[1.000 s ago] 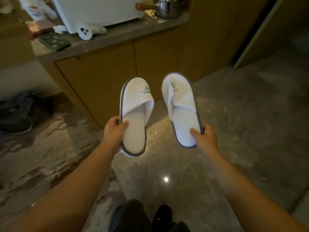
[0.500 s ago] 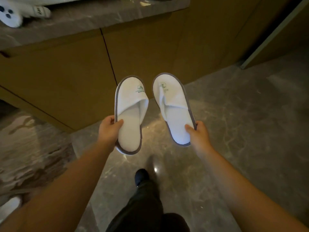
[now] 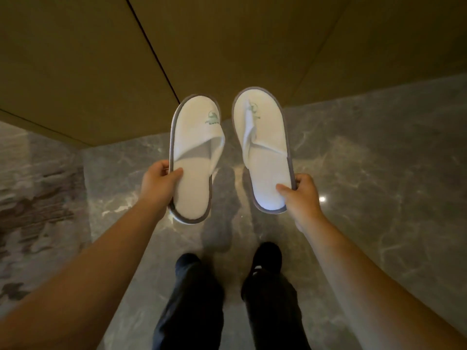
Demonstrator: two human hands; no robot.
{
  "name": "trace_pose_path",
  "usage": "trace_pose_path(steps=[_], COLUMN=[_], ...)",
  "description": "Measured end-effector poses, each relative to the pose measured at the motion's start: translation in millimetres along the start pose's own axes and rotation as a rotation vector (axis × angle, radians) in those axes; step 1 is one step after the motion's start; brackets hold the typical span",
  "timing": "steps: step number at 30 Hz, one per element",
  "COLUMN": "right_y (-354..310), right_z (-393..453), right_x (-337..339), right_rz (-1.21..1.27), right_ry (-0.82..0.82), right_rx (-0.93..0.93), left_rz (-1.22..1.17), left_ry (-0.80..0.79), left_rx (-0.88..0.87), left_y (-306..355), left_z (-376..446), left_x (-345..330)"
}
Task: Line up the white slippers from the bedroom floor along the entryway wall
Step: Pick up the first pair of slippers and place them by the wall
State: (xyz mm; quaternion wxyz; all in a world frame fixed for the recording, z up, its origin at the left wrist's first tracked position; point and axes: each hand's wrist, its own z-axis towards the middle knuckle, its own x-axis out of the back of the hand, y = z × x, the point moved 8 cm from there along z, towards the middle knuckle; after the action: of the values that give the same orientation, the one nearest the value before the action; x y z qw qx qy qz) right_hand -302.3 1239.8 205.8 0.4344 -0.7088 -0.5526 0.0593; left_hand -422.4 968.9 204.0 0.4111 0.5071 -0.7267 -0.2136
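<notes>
Bare forearms (image 3: 121, 251), no sleeves in view down to the wrists. Below the fingers (image 3: 177, 172), dark trousers (image 3: 192, 304) on both legs, loose and creased. Black shoes (image 3: 267, 256) at the trouser ends, a small pale mark on the right one.

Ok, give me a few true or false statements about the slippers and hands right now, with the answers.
1. Each hand holds one slipper. True: the left hand grips the left slipper, the right hand grips the right slipper.
2. Both slippers rest on the marble floor. False: both are held above the floor.
3. The slippers' toes point toward the wooden panel. True.
4. The slippers touch each other. False: a gap separates them.
5. The person is barefoot. False: dark shoes show.
</notes>
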Motion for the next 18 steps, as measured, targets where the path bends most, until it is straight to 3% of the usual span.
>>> trace_pose_path(steps=[11, 18], right_y=[170, 244], right_z=[182, 287], right_x=[-114, -172], right_rz=[0.055, 0.129], right_ry=[0.022, 0.117], right_rx=[-0.044, -0.035], left_rz=[-0.023, -0.075], left_ry=[-0.023, -0.028], left_rx=[0.001, -0.087], left_y=[-179, -244], left_z=[166, 267], left_x=[-119, -168])
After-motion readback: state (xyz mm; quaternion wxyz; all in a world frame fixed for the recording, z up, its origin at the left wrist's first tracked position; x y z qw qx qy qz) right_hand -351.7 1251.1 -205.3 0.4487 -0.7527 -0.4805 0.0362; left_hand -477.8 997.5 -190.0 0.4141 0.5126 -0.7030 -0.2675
